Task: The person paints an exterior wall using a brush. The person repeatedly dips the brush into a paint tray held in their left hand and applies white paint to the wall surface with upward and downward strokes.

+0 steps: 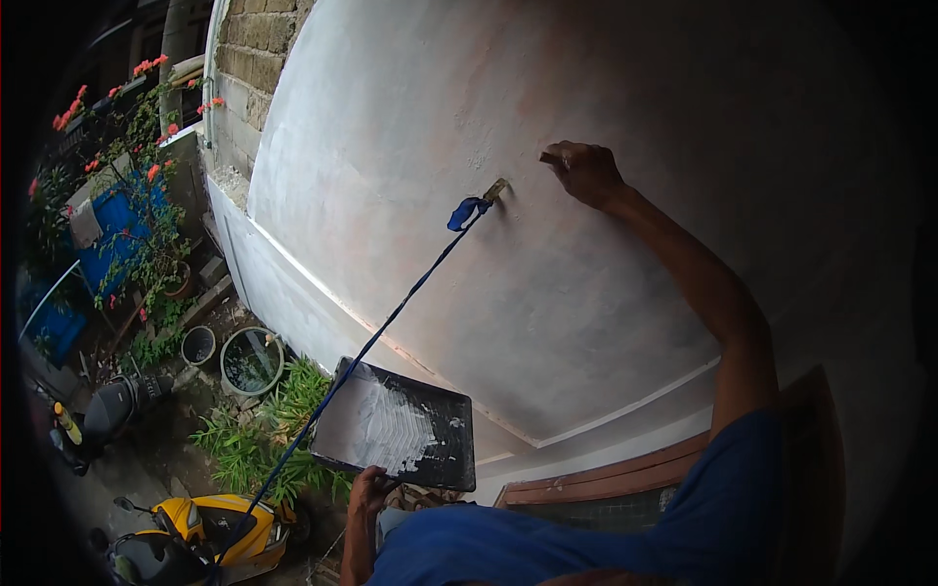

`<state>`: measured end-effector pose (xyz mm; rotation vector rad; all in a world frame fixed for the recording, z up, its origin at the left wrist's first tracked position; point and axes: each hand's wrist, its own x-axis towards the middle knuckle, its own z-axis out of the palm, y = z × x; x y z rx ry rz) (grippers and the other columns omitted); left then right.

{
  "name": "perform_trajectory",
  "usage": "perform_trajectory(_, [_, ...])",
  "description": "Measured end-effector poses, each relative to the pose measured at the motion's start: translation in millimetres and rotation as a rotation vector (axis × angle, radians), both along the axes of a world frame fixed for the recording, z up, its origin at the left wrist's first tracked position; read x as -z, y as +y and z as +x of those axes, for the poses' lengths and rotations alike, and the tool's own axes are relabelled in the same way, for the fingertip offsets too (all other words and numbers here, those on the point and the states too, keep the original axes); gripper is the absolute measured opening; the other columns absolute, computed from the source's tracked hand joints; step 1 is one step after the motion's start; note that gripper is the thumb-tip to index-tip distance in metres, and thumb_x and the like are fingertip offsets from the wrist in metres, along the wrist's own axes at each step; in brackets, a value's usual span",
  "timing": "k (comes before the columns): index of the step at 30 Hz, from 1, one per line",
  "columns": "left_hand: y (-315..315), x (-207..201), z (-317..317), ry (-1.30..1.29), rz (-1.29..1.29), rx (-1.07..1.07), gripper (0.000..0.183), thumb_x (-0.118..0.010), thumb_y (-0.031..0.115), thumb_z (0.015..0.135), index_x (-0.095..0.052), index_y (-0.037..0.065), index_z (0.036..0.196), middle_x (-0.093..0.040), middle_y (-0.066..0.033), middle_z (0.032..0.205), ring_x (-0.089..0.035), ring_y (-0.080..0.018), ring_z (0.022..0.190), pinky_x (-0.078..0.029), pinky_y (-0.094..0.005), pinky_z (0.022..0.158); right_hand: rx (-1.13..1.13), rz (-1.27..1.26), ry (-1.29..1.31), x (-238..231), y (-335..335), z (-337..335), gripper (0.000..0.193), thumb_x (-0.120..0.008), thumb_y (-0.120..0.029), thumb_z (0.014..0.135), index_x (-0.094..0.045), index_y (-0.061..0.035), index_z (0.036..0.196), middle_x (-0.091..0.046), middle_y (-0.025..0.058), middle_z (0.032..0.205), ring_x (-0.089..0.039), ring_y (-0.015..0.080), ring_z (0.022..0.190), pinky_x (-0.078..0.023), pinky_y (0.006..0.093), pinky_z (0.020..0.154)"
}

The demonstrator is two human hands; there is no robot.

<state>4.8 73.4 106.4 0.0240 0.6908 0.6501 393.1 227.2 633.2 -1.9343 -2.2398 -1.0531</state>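
Note:
My left hand (369,486) grips the near edge of a black paint tray (454,467), which holds white paint across its basin and ribbed slope. Raised to the wall (410,127), my right hand (589,176) is closed around a small tool (553,156) with a short brownish end. Most of that tool is hidden in the fingers, so its kind is unclear. The wall is patchy white over pinkish and grey areas. Left of my right hand, a short peg (496,190) sticks out of the wall, with a blue cord (376,335) knotted round it.
The cord slants down to the lower left, passing over the tray. Below are a yellow scooter (234,527), a dark motorbike (117,405), leafy plants (239,449) and a round water tub (252,361). A brown wooden frame (606,479) lies under my right arm.

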Motion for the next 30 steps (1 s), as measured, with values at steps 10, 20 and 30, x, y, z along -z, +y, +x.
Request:
perform_trajectory(10, [-6.8, -16.7, 9.6, 0.080, -0.016, 0.015, 0.011, -0.056, 0.004, 0.070, -0.048, 0.000, 0.078, -0.047, -0.0088, 0.074, -0.046, -0.0198, 0.068, -0.046, -0.0405, 0.073, -0.143, 0.586, -0.315, -75.6, 36.8, 4.6, 0.022, -0.050, -0.011, 0.076, -0.056, -0.0066, 0.098, -0.059, 0.0057, 0.093, -0.059, 0.0216, 0.080, -0.050, 0.0342, 0.066])
perform_trajectory(20, [1.0, -49.0, 9.0, 0.094, -0.013, 0.066, 0.008, -0.056, 0.005, 0.072, -0.050, 0.000, 0.074, -0.049, -0.0081, 0.068, -0.048, -0.0186, 0.064, -0.043, -0.0425, 0.082, -0.219, 0.139, 0.682, 147.7, -52.2, -61.7, 0.019, -0.060, -0.013, 0.077, -0.060, 0.0005, 0.091, -0.063, 0.0114, 0.081, -0.063, 0.0167, 0.065, -0.050, 0.0263, 0.059])
perform_trajectory(30, [-9.0, -19.9, -5.5, 0.206, 0.052, -0.012, 0.007, -0.060, 0.004, 0.070, -0.055, -0.001, 0.071, -0.050, -0.0085, 0.074, -0.050, -0.0187, 0.075, -0.044, -0.0436, 0.081, -0.071, -0.134, 1.521, 356.2, -104.4, -184.7, 0.017, -0.064, -0.007, 0.074, -0.062, 0.0026, 0.088, -0.064, 0.0069, 0.078, -0.059, 0.0093, 0.070, -0.047, 0.0228, 0.065])
